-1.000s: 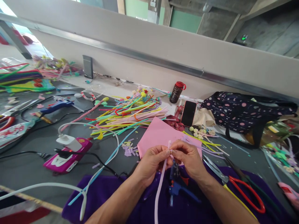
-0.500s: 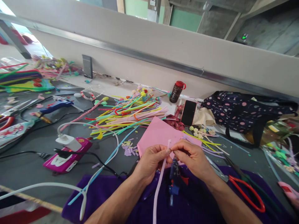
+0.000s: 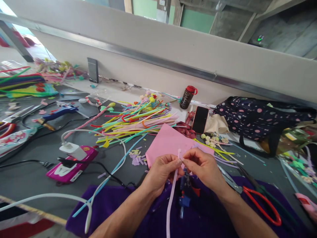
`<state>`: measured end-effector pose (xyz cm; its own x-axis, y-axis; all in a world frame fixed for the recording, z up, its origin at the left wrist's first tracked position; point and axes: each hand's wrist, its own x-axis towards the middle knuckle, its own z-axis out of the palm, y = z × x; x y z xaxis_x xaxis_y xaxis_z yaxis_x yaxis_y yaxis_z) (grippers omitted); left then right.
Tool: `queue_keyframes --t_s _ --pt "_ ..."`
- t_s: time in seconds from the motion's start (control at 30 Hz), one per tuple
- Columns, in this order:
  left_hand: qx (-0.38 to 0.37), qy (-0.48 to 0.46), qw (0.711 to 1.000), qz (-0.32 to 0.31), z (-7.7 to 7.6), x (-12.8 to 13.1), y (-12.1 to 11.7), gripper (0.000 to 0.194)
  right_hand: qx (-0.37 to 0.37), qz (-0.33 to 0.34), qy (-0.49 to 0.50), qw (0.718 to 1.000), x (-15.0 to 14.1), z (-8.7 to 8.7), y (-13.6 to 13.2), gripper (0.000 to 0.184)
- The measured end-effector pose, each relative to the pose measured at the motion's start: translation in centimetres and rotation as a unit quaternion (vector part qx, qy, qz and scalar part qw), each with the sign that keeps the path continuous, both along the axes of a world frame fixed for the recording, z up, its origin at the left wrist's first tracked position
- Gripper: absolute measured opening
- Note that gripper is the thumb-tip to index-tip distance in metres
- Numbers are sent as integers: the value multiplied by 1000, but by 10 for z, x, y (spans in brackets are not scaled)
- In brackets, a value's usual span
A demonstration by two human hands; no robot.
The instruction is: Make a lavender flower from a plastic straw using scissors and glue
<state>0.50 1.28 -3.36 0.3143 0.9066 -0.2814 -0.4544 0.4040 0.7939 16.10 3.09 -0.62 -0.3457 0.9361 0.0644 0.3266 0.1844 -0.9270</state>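
My left hand (image 3: 164, 173) pinches a pale pink pipe cleaner (image 3: 170, 206) near its upper end, and the rest of it hangs down toward my lap. The small knobbed tip sticks up above the fingers. Close beside it, the thumb and fingers of my right hand (image 3: 201, 167) are pressed together at the stem; whatever they grip is too small and covered to make out. A blue glue gun (image 3: 184, 191) lies below the hands on a purple cloth (image 3: 138, 215). Behind the hands is a pink sheet (image 3: 164, 142).
Cut lilac pieces (image 3: 137, 160) and a bundle of colored pipe cleaners (image 3: 141, 122) lie beyond to the left. A magenta power strip (image 3: 71, 167) with cables sits left. Red-handled scissors (image 3: 262, 205) are at right. A phone (image 3: 200, 119), bottle (image 3: 187, 97) and dotted bag (image 3: 242, 120) stand behind.
The hanging lower end of the pipe cleaner has swung slightly right. Both hands keep nearly the same place, with the fingertips shifted a little closer around the stem.
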Motion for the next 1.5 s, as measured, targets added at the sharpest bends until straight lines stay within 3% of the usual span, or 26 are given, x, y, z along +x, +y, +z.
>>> queue_keyframes --t_s 0.2,0.37,0.63,1.1,1.5 --pt "2 23 1000 -5 2 -1 0 23 -80 44 54 994 2 2 3 9" --pt "41 47 998 -9 2 -1 0 23 -192 72 156 966 4 -9 8 16" --pt "90 106 990 4 2 -2 0 25 -263 76 214 938 0 -20 13 29" --pt "83 106 991 -5 6 -4 2 27 -300 83 261 914 1 -22 17 20" --pt "120 128 984 -15 1 -6 3 26 -305 105 248 913 -3 -27 16 34"
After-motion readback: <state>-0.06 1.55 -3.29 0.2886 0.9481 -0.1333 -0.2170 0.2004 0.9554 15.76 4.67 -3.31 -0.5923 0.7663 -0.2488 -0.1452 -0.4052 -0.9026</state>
